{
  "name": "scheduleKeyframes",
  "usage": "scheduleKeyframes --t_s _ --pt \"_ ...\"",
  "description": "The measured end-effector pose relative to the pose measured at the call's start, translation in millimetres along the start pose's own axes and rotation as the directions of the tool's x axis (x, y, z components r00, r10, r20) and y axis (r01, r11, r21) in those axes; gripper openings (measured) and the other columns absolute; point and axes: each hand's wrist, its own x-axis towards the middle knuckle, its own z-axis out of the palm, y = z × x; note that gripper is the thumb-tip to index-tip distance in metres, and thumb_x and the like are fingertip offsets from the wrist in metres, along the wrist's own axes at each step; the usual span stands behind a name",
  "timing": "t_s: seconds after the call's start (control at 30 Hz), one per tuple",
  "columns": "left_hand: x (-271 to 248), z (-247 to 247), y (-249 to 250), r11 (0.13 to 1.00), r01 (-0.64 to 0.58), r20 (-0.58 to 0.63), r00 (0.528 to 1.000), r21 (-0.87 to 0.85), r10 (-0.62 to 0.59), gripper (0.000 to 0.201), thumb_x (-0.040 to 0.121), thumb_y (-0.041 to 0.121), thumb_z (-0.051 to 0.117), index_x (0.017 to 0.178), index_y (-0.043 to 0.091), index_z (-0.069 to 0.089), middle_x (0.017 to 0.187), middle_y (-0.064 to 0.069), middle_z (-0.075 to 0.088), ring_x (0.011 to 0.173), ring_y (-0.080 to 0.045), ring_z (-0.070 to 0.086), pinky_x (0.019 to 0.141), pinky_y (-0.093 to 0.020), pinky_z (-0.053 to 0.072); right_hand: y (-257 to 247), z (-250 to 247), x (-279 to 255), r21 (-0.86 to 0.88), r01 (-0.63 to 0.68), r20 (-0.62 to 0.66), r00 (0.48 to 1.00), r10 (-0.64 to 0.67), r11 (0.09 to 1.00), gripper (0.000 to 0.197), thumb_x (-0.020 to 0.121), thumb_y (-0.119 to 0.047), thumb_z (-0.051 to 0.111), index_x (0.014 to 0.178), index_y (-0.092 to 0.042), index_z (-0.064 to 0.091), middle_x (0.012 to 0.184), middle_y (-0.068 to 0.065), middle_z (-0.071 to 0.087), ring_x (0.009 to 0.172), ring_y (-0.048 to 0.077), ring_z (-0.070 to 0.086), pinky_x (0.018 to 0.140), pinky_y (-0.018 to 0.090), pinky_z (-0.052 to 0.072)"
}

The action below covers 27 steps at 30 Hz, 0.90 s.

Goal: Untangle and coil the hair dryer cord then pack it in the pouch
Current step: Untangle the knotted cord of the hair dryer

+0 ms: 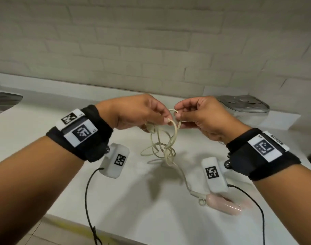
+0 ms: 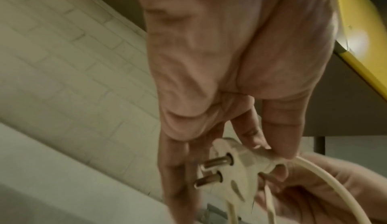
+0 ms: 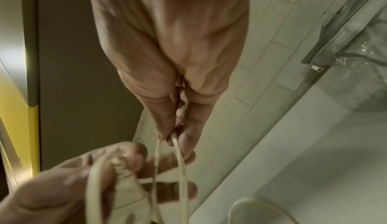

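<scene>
A cream cord (image 1: 166, 147) hangs in a tangle of loops between both raised hands above the white counter (image 1: 45, 138). My left hand (image 1: 138, 115) grips the cream plug (image 2: 236, 166), its metal pins pointing away from the palm. My right hand (image 1: 195, 115) pinches a loop of the cord (image 3: 180, 158) between thumb and fingers. The cord runs down to the pink hair dryer (image 1: 227, 204), which lies on the counter under my right wrist, partly hidden by the wrist camera. A clear zipped pouch (image 1: 246, 108) sits at the back right against the wall.
A steel sink (image 1: 4, 101) is at the far left of the counter. A white brick wall (image 1: 151, 41) runs behind. The counter's front edge (image 1: 115, 232) is near my forearms. Black camera cables (image 1: 89, 200) hang from both wrists.
</scene>
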Motion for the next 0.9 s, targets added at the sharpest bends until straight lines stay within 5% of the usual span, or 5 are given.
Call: scheduleKeyframes --t_s 0.23,0.43,0.67,0.8,0.9 --pt "12 9 2 0.996 -0.015 -0.188 0.982 0.083 0.031 0.01 0.089 0.015 0.071 0.095 0.016 0.08 0.076 -0.001 0.074 0.066 -0.012 0.067 0.057 -0.025 0.047 -5 3 -5 0.095 -0.047 0.149 0.988 0.033 0.994 0.024 0.092 -0.011 0.067 0.116 -0.005 0.069 0.09 0.006 0.069 0.081 0.016 0.064 0.08 0.034 0.054" --pt "21 23 5 0.987 -0.105 -0.302 0.943 0.124 0.138 0.009 0.086 0.013 0.074 0.092 0.01 0.08 0.046 0.011 0.059 0.038 -0.002 0.047 0.044 -0.013 0.036 -10 1 -4 -0.234 0.106 0.178 0.982 -0.065 0.967 0.029 0.082 -0.007 0.079 0.11 -0.013 0.074 0.091 0.005 0.071 0.081 0.014 0.064 0.076 0.028 0.056" --pt "29 24 -2 0.976 -0.149 -0.355 0.931 -0.158 0.085 0.035 0.091 0.029 0.07 0.09 0.014 0.038 0.078 -0.027 0.061 0.055 -0.026 0.063 0.048 -0.032 0.041 -15 -4 -1 -0.53 0.15 0.108 0.988 -0.109 0.834 0.013 0.083 -0.004 0.079 0.093 -0.01 0.072 0.077 0.006 0.068 0.061 0.011 0.065 0.062 0.023 0.058" --pt "25 15 8 0.785 0.026 -0.059 0.995 -0.618 -0.08 0.026 0.107 0.026 0.042 0.118 0.004 0.047 0.111 -0.023 0.067 0.071 -0.038 0.073 0.05 -0.03 0.057 -7 -7 5 -0.466 0.156 -0.063 0.976 -0.208 0.871 0.019 0.083 0.008 0.073 0.075 -0.007 0.065 0.07 0.011 0.066 0.061 0.023 0.069 0.063 0.044 0.064" --pt "29 18 5 0.863 0.111 0.129 0.99 -0.493 -0.053 0.043 0.102 -0.002 0.045 0.141 0.017 0.047 0.125 -0.023 0.066 0.075 -0.031 0.076 0.052 -0.026 0.059 -3 -8 7 -0.417 0.166 -0.078 0.973 -0.218 0.894 0.028 0.083 0.012 0.069 0.07 -0.012 0.062 0.068 0.01 0.066 0.06 0.024 0.07 0.061 0.046 0.063"
